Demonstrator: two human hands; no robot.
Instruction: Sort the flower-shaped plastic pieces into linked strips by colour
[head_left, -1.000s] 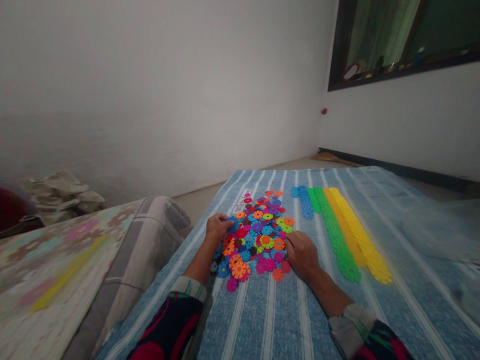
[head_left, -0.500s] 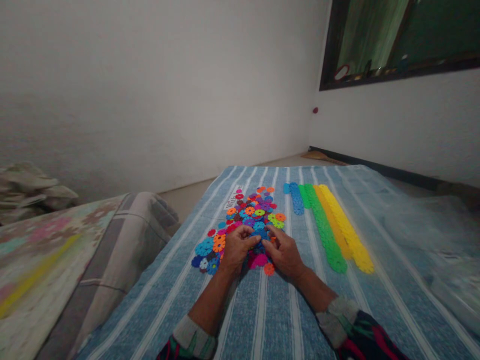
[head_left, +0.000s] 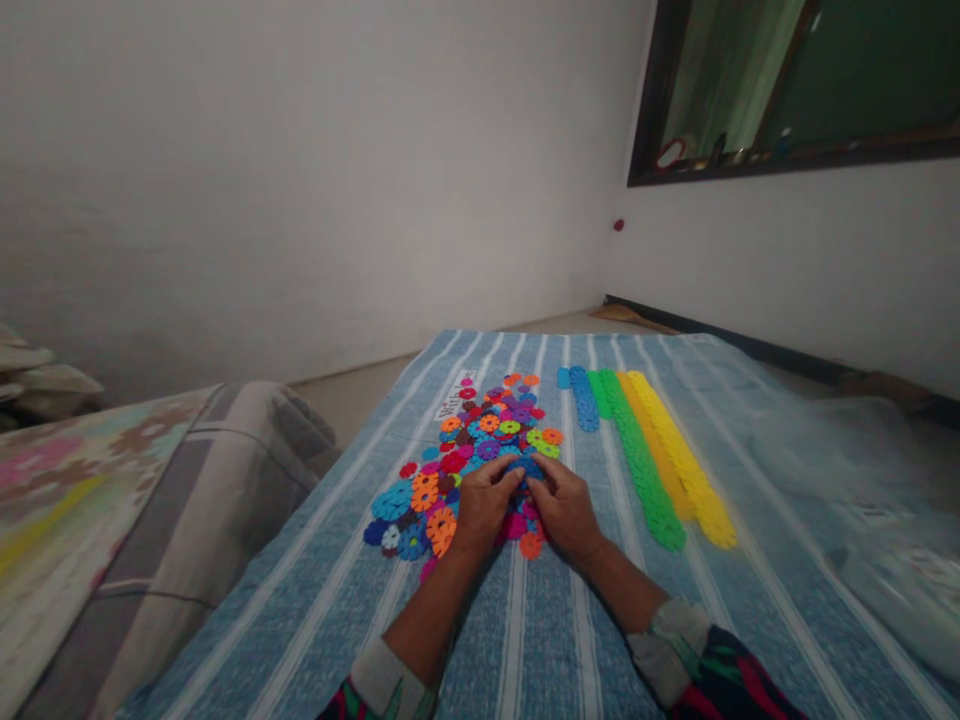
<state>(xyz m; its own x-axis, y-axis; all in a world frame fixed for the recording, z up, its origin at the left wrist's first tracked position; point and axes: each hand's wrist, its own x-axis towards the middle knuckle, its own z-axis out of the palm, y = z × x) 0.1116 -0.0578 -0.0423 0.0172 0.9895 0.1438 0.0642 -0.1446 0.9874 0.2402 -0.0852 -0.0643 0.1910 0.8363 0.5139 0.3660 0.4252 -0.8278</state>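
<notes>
A pile of flat, flower-shaped plastic discs (head_left: 480,440) in many colours lies on a blue striped cloth (head_left: 540,620). My left hand (head_left: 484,505) and my right hand (head_left: 562,505) rest on the pile's near edge, fingertips meeting. Both pinch blue discs (head_left: 525,470) between them. To the right lie sorted rows: a short blue row (head_left: 581,395), a green row (head_left: 637,455), an orange row (head_left: 660,450) and a yellow row (head_left: 682,455).
A grey and patterned mattress edge (head_left: 187,510) lies to the left. Clear plastic sheeting (head_left: 862,490) covers the right of the cloth. White walls and a dark-framed window (head_left: 787,90) stand beyond; bare floor (head_left: 360,385) shows at the far end.
My hands moved from the two sides of the pile to meet at its near middle and closed on blue discs. Some discs spread out to the left. The view shifted right.
</notes>
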